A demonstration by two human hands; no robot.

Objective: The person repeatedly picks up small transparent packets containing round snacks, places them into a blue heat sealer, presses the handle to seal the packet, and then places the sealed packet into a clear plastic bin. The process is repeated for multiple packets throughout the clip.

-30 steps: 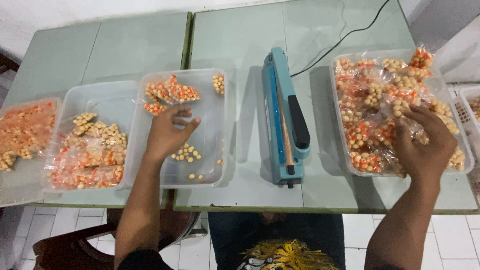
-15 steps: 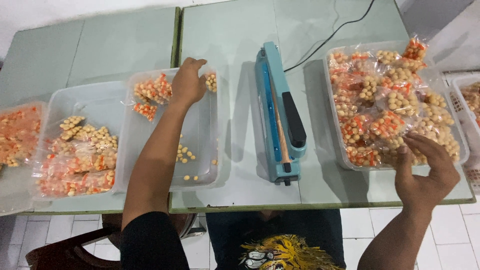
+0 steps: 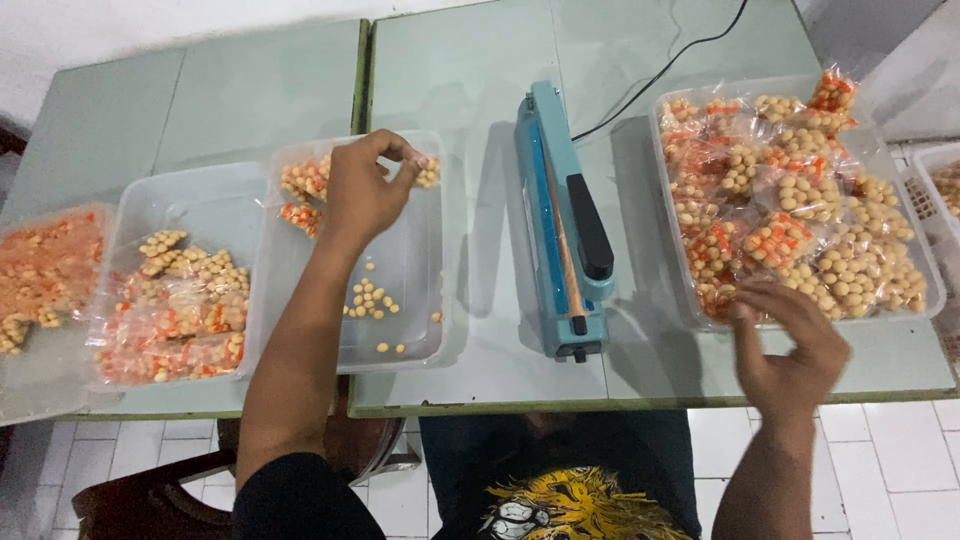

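My left hand (image 3: 362, 192) reaches over the middle clear tray (image 3: 452, 300) to its far end. Its fingertips are pinched together beside a small bag of orange and cream snacks (image 3: 428, 172); whether they hold anything is hidden. More small bags (image 3: 302, 192) lie at the tray's far left, and loose cream pieces (image 3: 368, 298) lie on its bottom. My right hand (image 3: 790, 345) hovers with fingers spread and nothing in it at the near edge of the big right tray (image 3: 938, 300), which is heaped with filled snack bags (image 3: 790, 200).
A blue heat sealer (image 3: 558, 220) with a black handle lies between the two trays, its cable (image 3: 660, 70) running to the back. Two more trays of bagged snacks (image 3: 170, 300) (image 3: 45, 270) stand at left. A white basket (image 3: 940, 180) is at far right. Table front edge (image 3: 600, 405).
My left hand has gone from the loose pieces at the tray's middle to its far end. My right hand has drawn back out of the heaped bags to the tray's near edge.
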